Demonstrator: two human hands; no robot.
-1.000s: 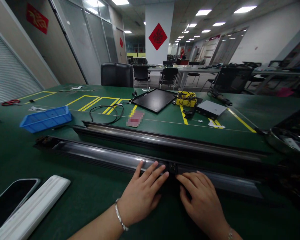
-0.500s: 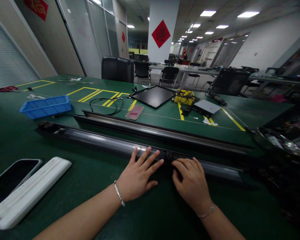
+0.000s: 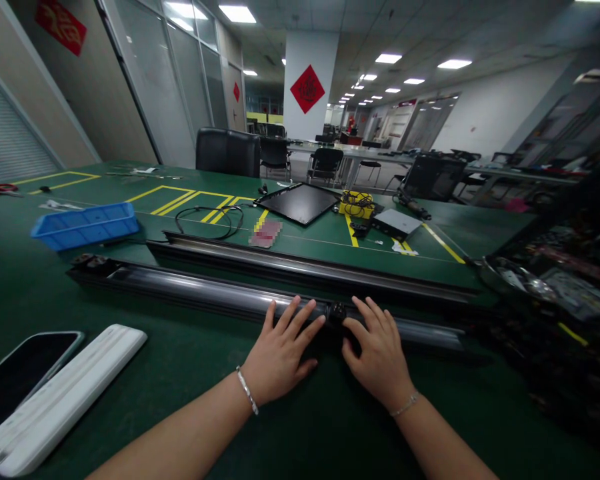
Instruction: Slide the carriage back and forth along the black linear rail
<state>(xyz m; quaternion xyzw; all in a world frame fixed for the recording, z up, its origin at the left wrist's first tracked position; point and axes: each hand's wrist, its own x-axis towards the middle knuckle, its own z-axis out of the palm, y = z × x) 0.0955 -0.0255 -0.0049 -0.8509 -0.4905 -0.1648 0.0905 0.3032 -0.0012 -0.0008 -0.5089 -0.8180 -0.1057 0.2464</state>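
Note:
A long dark metal rail [image 3: 190, 285] with a shiny channel lies across the green table in front of me. My left hand [image 3: 281, 357] rests with spread fingers, their tips on the rail just left of a small black block [image 3: 338, 311] set in the channel. On the block's right side is my right hand [image 3: 377, 353], its fingers apart and reaching over the rail, the thumb at its near edge. Neither hand grips anything. Behind it a second long rail [image 3: 290, 261] runs roughly parallel.
At left stand a blue bin [image 3: 85, 225], a phone [image 3: 23, 367] and a long white case [image 3: 65, 400]. Farther back lie a black panel [image 3: 300, 203], a yellow box with cables [image 3: 356, 205] and a grey box [image 3: 397, 223]. Dark clutter [image 3: 545, 360] fills the right side.
The fingers of my right hand have stretched out and moved up over the rail. My left hand stays spread in nearly the same place. The view has tilted slightly upward.

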